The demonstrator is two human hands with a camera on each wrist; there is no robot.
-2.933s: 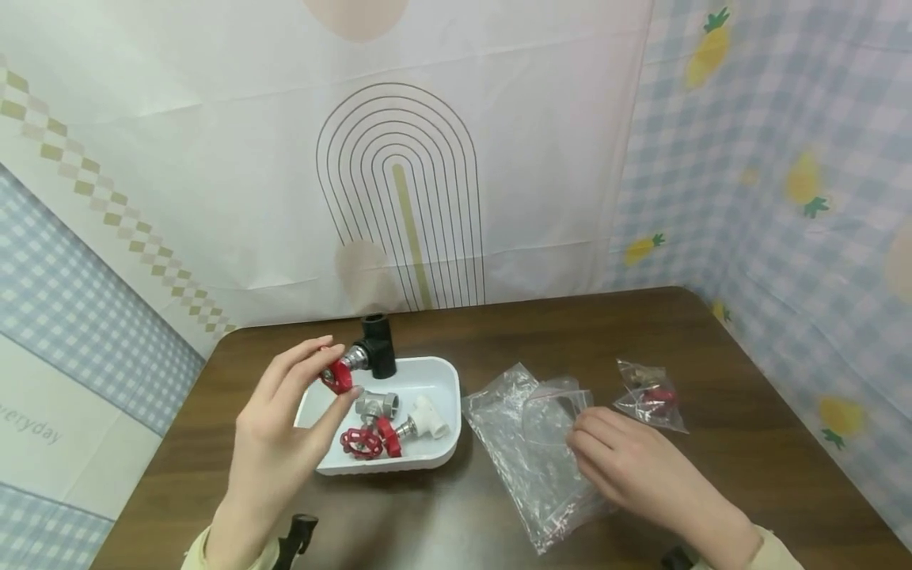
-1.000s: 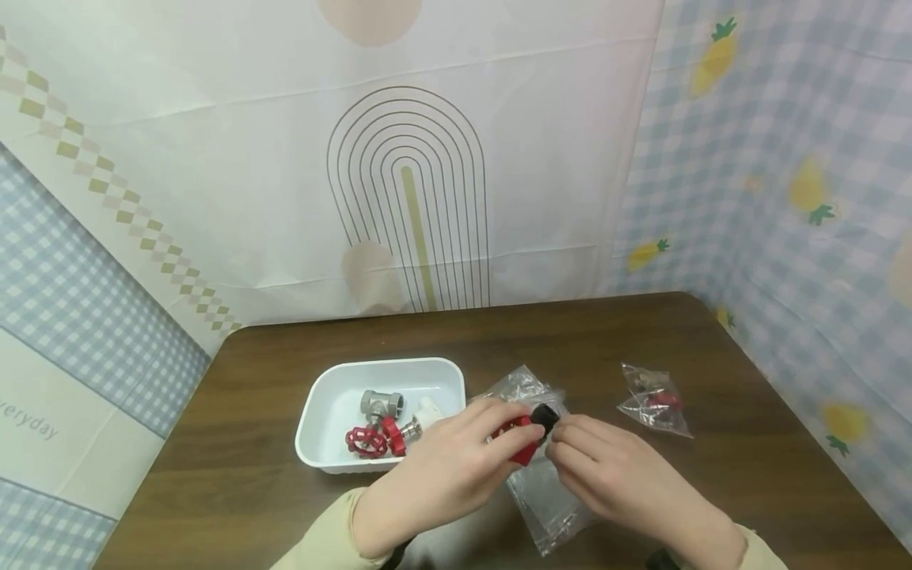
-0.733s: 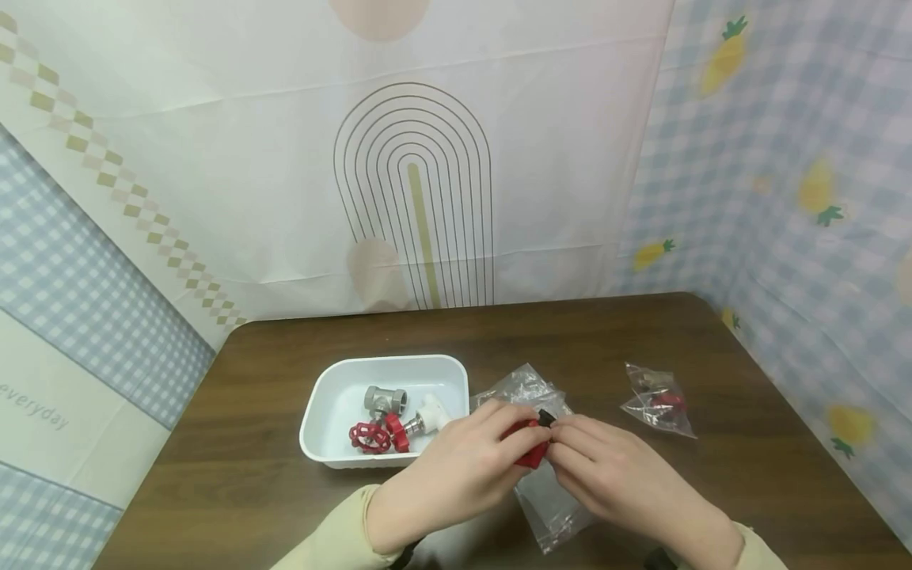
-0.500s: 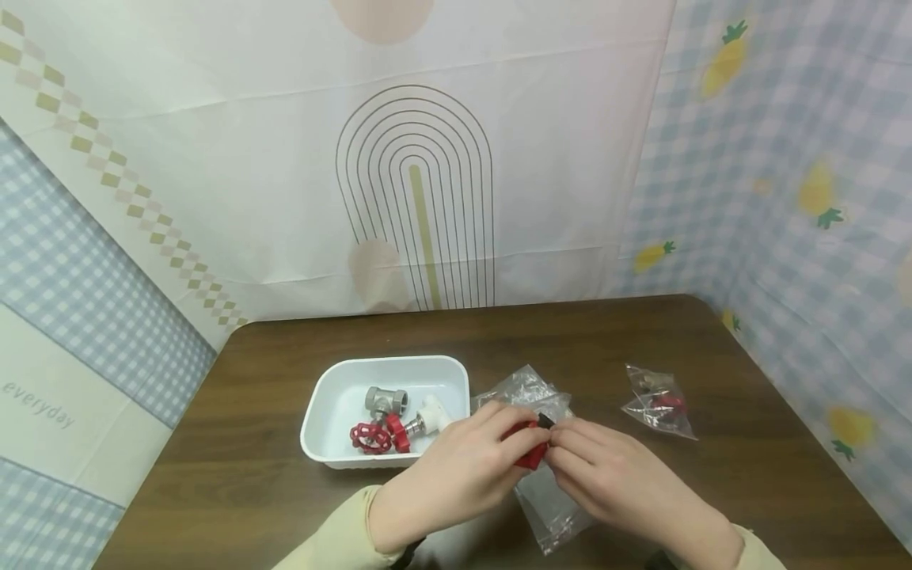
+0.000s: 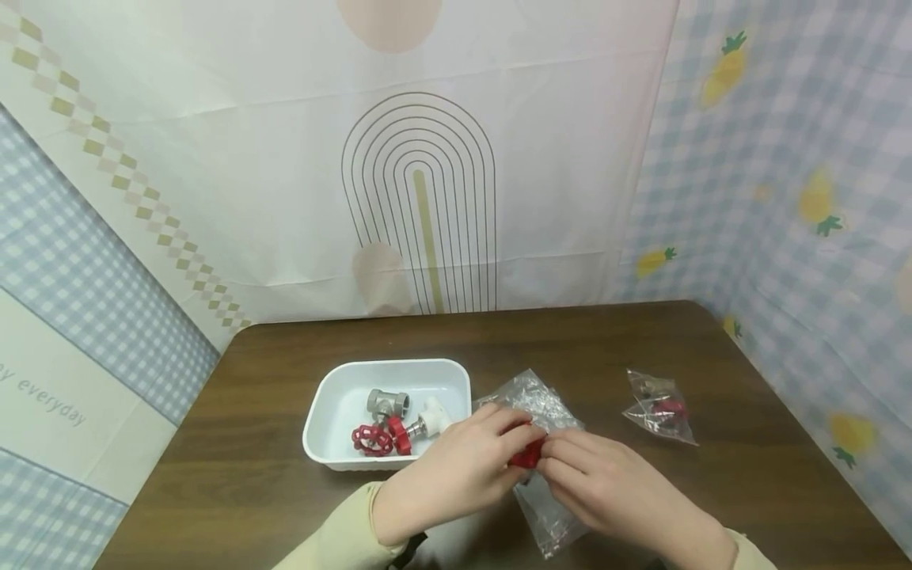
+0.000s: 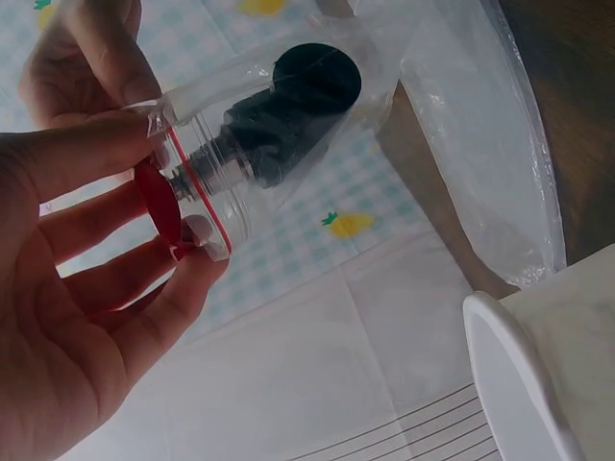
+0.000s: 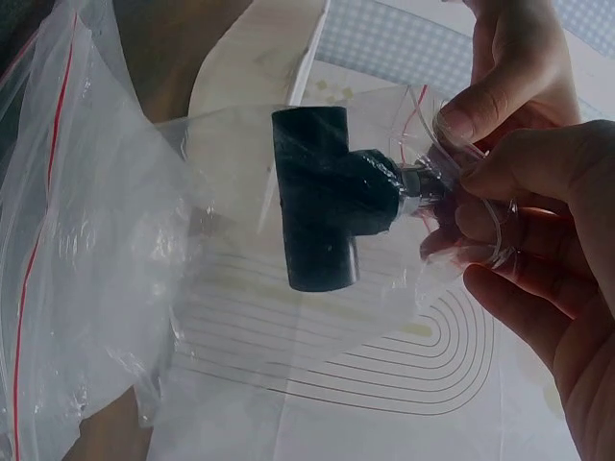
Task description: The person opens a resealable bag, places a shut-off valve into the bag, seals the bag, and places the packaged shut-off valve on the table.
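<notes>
A black tee-shaped valve (image 7: 317, 206) with a red handwheel (image 5: 529, 454) sits inside a clear zip bag (image 6: 240, 206). Only the wheel end is near the bag's mouth, where a red zip line crosses. In the head view my left hand (image 5: 463, 463) holds the red handwheel, fingertips curled round it at the bag's mouth. Beside it, my right hand (image 5: 606, 483) pinches the bag's rim with thumb and fingers. The black body hangs below the hands, hidden in the head view but plain through the plastic in both wrist views.
A white tray (image 5: 329, 412) stands left, holding a grey metal valve (image 5: 388, 404) and a white valve (image 5: 433, 416), both with red handwheels. More clear bags (image 5: 545, 514) lie under my hands. A bagged red-handled valve (image 5: 664, 408) lies right on the brown table (image 5: 271, 507).
My left hand has carried the black valve from over the tray to the bag in my right hand. The valve has since sunk into the bag, its black end dropping out of sight.
</notes>
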